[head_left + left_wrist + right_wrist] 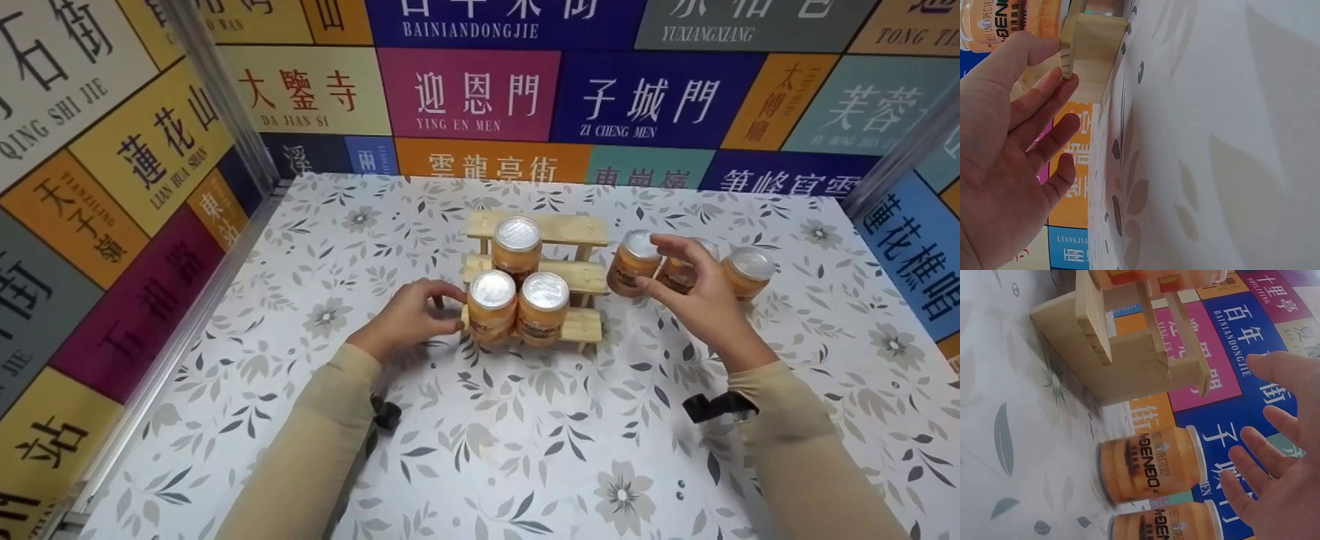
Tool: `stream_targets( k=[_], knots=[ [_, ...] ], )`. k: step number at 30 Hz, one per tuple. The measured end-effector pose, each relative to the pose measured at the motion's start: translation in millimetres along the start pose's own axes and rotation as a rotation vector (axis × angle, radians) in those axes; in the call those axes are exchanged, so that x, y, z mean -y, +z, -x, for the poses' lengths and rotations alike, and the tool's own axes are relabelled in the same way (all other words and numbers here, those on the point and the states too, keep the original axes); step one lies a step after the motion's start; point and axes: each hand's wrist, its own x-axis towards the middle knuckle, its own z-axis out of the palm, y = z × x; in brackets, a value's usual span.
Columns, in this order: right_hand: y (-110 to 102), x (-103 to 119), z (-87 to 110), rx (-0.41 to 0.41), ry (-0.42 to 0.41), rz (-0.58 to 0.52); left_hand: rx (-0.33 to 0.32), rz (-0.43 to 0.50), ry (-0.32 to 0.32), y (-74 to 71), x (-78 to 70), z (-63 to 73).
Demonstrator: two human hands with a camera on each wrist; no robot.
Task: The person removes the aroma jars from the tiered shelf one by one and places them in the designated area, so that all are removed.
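Observation:
A three-step wooden display stand (581, 325) bears three clear jars of orange contents with silver lids. Two jars, a left one (491, 307) and a right one (543, 309), stand side by side on the lowest step; another jar (517, 247) is on the step behind. At the lowest board's left end, my left hand (415, 315) pinches the wood between thumb and fingertips. Over the tabletop jars my right hand (701, 300) hovers with fingers spread, holding nothing; in the right wrist view a gap shows between its fingers and the nearest jar (1151, 464).
Right of the stand, three jars form a row on the table: a left jar (634, 266), a middle one (679, 277) partly behind my right hand, and a right one (748, 271). The leaf-patterned tabletop (480, 450) meets sign-covered walls (469, 94) at the back and sides.

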Motion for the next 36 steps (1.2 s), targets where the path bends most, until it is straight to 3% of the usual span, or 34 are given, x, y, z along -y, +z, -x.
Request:
stream_targets(
  k=[10,18,23,30,36],
  knots=[
    [21,20,-10.7,0.025,-0.032,-0.067,-0.007,0.024,-0.01,1.7,1.3,-1.5],
    [46,39,-19.3,0.092,-0.026,-0.145,0.005,-0.009,0.052,2.2,2.2,-2.2],
    [60,50,-25.6,0.114,-0.054,-0.178,0.008,-0.001,0.032,2.7,2.5,-2.4],
    [74,68,-35.2,0.166,0.001,-0.201,0.004,0.011,0.021,1.8,3.4,0.0],
    [86,78,-46.1,0.165,-0.005,-0.217,0.004,0.039,-0.007,1.4,3.6,0.8]
  ],
)
